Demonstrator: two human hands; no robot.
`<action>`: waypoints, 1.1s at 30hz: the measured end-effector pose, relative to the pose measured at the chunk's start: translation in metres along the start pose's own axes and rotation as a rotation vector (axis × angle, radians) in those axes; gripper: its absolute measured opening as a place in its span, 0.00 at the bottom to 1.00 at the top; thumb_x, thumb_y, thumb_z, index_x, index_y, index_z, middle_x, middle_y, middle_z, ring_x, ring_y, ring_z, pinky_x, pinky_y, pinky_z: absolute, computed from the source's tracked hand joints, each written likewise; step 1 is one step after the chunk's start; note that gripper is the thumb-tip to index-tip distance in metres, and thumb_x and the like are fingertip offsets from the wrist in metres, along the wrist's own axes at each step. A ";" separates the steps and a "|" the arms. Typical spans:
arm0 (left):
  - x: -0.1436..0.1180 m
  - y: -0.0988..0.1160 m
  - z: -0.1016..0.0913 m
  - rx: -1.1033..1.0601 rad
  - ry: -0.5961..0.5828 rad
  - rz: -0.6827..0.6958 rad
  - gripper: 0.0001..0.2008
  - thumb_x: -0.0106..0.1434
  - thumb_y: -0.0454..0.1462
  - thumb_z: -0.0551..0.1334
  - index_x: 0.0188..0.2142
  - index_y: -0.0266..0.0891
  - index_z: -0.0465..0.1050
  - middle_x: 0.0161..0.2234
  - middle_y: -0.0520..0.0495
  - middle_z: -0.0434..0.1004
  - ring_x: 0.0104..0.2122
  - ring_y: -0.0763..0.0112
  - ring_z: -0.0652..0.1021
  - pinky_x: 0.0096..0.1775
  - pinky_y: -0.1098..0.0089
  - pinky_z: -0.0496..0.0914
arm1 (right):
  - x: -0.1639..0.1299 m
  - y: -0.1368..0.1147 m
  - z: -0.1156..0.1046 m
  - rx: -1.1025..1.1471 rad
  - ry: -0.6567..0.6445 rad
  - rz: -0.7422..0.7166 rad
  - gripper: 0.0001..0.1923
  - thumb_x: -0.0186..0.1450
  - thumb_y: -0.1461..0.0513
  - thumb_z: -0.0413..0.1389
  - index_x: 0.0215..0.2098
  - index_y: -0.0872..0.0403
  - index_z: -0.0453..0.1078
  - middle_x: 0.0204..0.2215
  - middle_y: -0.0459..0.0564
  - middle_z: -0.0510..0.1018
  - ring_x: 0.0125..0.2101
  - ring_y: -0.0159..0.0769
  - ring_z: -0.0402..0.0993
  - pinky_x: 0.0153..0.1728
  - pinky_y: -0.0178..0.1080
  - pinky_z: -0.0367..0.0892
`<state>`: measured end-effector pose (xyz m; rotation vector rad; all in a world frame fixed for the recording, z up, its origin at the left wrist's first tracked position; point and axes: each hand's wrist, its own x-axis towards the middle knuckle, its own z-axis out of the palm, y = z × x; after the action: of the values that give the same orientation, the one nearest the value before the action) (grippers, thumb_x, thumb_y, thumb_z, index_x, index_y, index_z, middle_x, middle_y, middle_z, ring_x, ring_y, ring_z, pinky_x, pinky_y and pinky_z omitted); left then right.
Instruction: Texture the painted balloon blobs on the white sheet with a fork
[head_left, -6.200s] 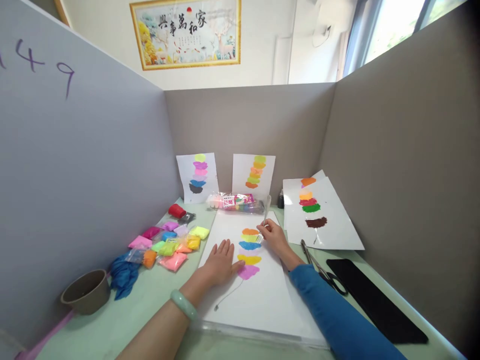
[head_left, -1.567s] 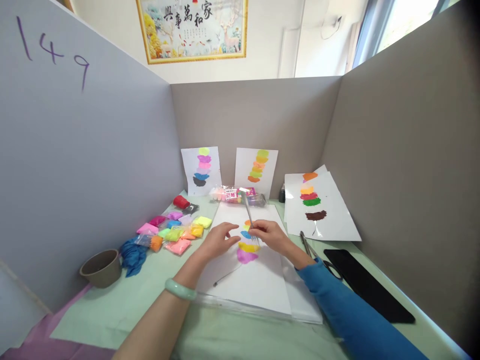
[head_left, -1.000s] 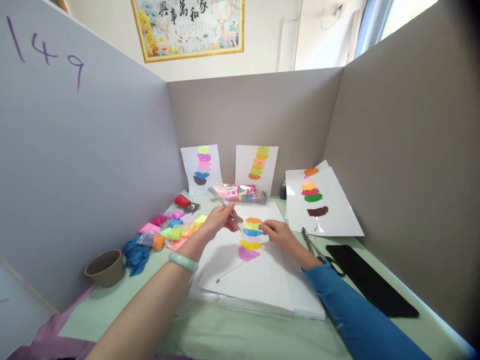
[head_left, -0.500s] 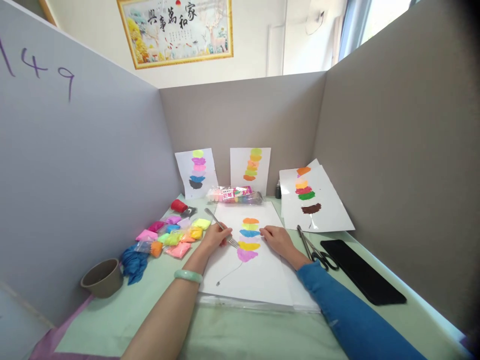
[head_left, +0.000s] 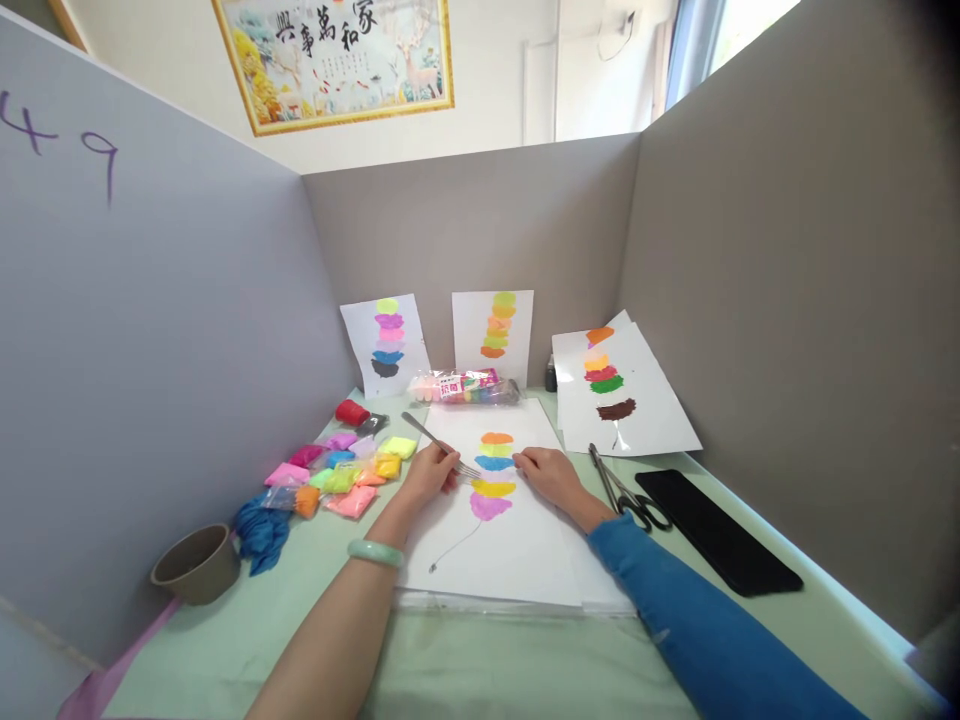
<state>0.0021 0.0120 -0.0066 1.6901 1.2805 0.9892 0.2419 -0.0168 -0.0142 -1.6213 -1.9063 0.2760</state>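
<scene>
My left hand (head_left: 429, 472) grips a metal fork (head_left: 439, 444), its tines touching the stacked coloured clay patches (head_left: 493, 474) on a white sheet (head_left: 517, 545) in front of me. A jade bangle (head_left: 376, 552) circles that wrist. On the right of the patches, my right hand (head_left: 546, 474) lies flat on the sheet, fingers apart, in a blue sleeve.
Small bags of coloured clay (head_left: 346, 468) lie to the left, with a blue cloth (head_left: 259, 526) and a brown bowl (head_left: 196, 564). Scissors (head_left: 621, 488) and a black pad (head_left: 716, 530) lie on the right. Finished sheets (head_left: 627, 395) and a clay pack (head_left: 465, 387) stand at the back. Partition walls surround the desk.
The fork passed from my right hand to my left. My left hand now presses its tines against the clay patches, and my right hand has settled flat on the sheet.
</scene>
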 end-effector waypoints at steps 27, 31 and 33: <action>-0.004 0.008 0.001 0.159 0.013 0.021 0.04 0.60 0.34 0.57 0.28 0.39 0.66 0.15 0.56 0.68 0.17 0.74 0.68 0.25 0.74 0.60 | -0.002 -0.003 -0.002 -0.032 -0.023 0.001 0.18 0.67 0.57 0.46 0.27 0.53 0.74 0.29 0.49 0.79 0.30 0.33 0.69 0.28 0.34 0.52; -0.002 0.004 0.001 0.143 0.011 0.012 0.05 0.61 0.34 0.56 0.28 0.39 0.66 0.15 0.56 0.68 0.17 0.75 0.68 0.25 0.74 0.60 | -0.001 -0.001 -0.001 -0.035 -0.019 -0.007 0.19 0.67 0.56 0.46 0.27 0.53 0.74 0.29 0.49 0.79 0.30 0.33 0.69 0.28 0.34 0.51; -0.001 0.002 0.002 0.163 0.012 0.031 0.05 0.61 0.34 0.56 0.28 0.39 0.66 0.15 0.57 0.68 0.17 0.74 0.68 0.25 0.74 0.60 | -0.001 -0.001 -0.001 -0.034 -0.017 -0.010 0.19 0.67 0.56 0.46 0.26 0.53 0.73 0.28 0.49 0.79 0.30 0.33 0.68 0.28 0.34 0.51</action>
<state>0.0042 0.0105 -0.0053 1.8352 1.3785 0.9353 0.2415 -0.0183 -0.0132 -1.6362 -1.9412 0.2557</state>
